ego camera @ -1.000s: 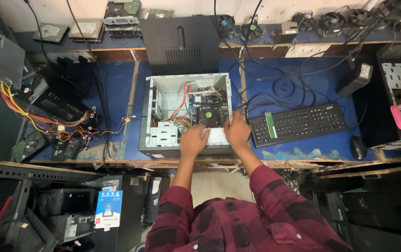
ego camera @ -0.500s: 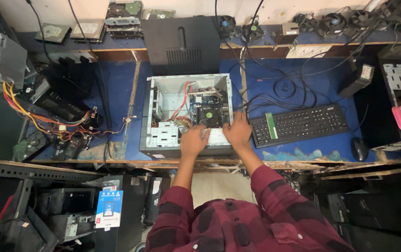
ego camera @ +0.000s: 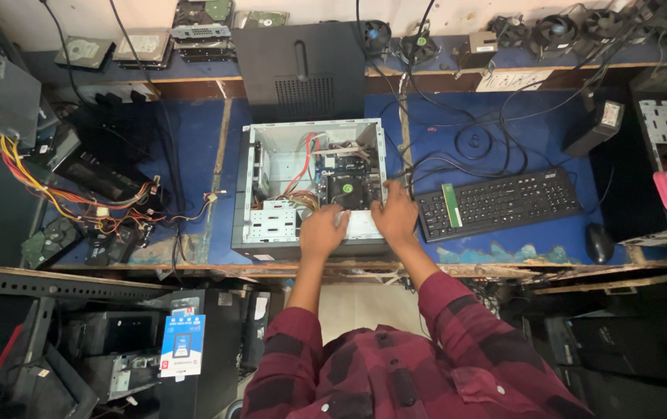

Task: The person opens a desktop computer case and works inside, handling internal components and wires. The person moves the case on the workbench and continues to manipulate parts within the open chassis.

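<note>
Computer case point(ego camera: 271, 194), open, lying on blue tabletop point(ego camera: 194, 140), long axis running away from me. Both hands rest flat at its near edge: left hand point(ego camera: 323, 231), right hand point(ego camera: 396, 219), fingers spread, gripping nothing.

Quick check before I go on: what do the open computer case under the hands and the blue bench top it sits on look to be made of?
Open grey computer case: looks like bare sheet metal, matte silver-grey, with thin folded edges and punched holes in the drive cage. Blue bench top: probably painted wood or board; the blue coat is worn away near the front edge, showing pale brown beneath. Both hands rest at the case's front.
</note>
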